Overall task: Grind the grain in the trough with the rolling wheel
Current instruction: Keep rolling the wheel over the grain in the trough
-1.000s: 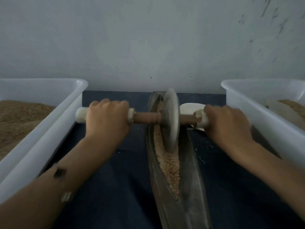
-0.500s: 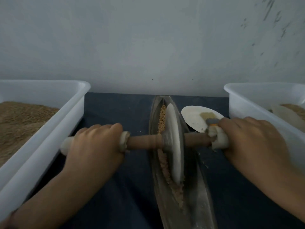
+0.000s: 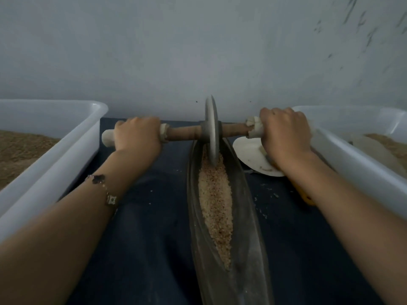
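Observation:
A long narrow metal trough (image 3: 246, 216) lies lengthwise on the dark blue table, holding a strip of pale crushed grain (image 3: 217, 201). The rolling wheel (image 3: 211, 128), a grey metal disc on a wooden axle, stands upright at the trough's far end, near the wall. My left hand (image 3: 137, 134) grips the cloth-wrapped left end of the axle. My right hand (image 3: 284, 133) grips the cloth-wrapped right end. Both arms are stretched forward.
A white plastic tub (image 3: 72, 146) with brown grain stands at the left. Another white tub (image 3: 352, 159) with grain stands at the right. A white dish (image 3: 248, 153) lies between trough and right tub, partly under my right hand. Loose grains dot the table. A grey wall is close behind.
The wheel rolled toward me to mid-trough, then away to the trough's far end. Both hands moved with it, keeping their grip. The grain strip behind the wheel is now uncovered.

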Demonstrator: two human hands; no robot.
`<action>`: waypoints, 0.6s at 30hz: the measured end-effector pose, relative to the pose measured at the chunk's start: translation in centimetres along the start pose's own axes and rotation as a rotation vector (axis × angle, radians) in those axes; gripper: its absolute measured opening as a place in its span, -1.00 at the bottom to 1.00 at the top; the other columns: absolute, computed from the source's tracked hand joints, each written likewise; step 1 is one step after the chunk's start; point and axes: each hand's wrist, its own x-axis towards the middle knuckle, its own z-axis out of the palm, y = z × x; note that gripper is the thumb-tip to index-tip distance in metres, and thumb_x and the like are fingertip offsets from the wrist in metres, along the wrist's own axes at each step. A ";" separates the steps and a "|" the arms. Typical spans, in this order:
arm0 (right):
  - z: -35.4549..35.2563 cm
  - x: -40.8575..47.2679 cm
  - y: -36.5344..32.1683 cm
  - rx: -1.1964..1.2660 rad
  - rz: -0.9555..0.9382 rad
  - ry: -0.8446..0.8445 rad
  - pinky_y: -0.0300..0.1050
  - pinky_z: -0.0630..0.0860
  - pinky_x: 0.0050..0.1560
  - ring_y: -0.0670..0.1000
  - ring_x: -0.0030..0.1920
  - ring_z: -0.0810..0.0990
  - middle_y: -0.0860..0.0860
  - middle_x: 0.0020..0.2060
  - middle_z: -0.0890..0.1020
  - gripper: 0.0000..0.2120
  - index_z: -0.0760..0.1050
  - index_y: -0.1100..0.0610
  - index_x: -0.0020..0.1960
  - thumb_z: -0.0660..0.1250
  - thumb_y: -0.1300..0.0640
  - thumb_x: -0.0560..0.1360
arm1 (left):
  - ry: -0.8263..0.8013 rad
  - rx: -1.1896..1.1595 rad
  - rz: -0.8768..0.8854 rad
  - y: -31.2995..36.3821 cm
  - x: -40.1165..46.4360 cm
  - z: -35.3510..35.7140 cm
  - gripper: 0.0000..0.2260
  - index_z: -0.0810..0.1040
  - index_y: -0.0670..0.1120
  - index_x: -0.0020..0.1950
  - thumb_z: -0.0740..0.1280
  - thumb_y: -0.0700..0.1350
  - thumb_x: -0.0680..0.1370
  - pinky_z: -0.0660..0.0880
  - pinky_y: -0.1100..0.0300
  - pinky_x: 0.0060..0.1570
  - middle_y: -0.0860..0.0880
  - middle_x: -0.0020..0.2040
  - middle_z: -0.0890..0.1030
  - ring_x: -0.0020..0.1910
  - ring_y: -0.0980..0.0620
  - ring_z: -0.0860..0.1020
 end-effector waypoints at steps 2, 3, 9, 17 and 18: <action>-1.0 -1.4 -0.3 0.010 -0.004 -0.017 -0.06 0.11 -0.23 0.19 -0.18 0.47 0.13 -0.27 0.55 -0.83 0.36 0.13 -0.21 0.24 0.38 0.35 | 0.028 -0.005 0.025 -0.4 -1.8 0.1 -0.87 0.35 -0.01 -0.25 0.28 -0.16 0.46 0.24 0.11 -0.13 -0.05 -0.15 0.58 -0.21 -0.08 0.44; -1.8 -2.3 -0.4 0.023 -0.010 -0.036 -0.06 0.12 -0.23 0.17 -0.20 0.46 0.11 -0.28 0.55 -0.82 0.34 0.11 -0.23 0.26 0.36 0.35 | 0.044 -0.006 0.040 -0.6 -2.9 0.0 -0.84 0.33 0.00 -0.27 0.28 -0.16 0.45 0.24 0.11 -0.14 -0.03 -0.19 0.56 -0.22 -0.08 0.44; -8.3 -8.2 0.3 0.077 -0.113 -0.157 -0.12 0.20 -0.36 0.12 -0.44 0.43 0.01 -0.46 0.49 -0.72 0.43 0.09 -0.30 0.48 0.30 0.13 | 0.049 -0.023 0.184 -1.4 -10.2 -3.5 -0.66 0.16 0.06 -0.36 0.35 -0.10 0.38 0.24 0.15 -0.25 0.13 -0.40 0.29 -0.34 0.06 0.33; -10.7 -10.9 1.3 0.109 -0.185 -0.108 -0.09 0.26 -0.38 0.12 -0.46 0.43 -0.09 -0.45 0.35 -0.51 0.52 0.10 -0.18 0.54 0.36 -0.05 | -0.023 -0.094 0.313 -2.6 -13.5 -6.3 -0.49 0.20 0.05 -0.40 0.55 -0.24 0.06 0.17 0.26 -0.51 0.11 -0.52 0.29 -0.58 0.04 0.32; -10.1 -10.7 1.3 0.112 -0.189 -0.092 -0.10 0.23 -0.36 0.14 -0.45 0.44 -0.04 -0.45 0.41 -0.53 0.53 0.12 -0.17 0.53 0.36 -0.03 | -0.018 -0.099 0.298 -2.6 -13.2 -5.8 -0.51 0.20 0.05 -0.40 0.53 -0.24 0.12 0.14 0.25 -0.49 0.11 -0.51 0.30 -0.57 0.04 0.32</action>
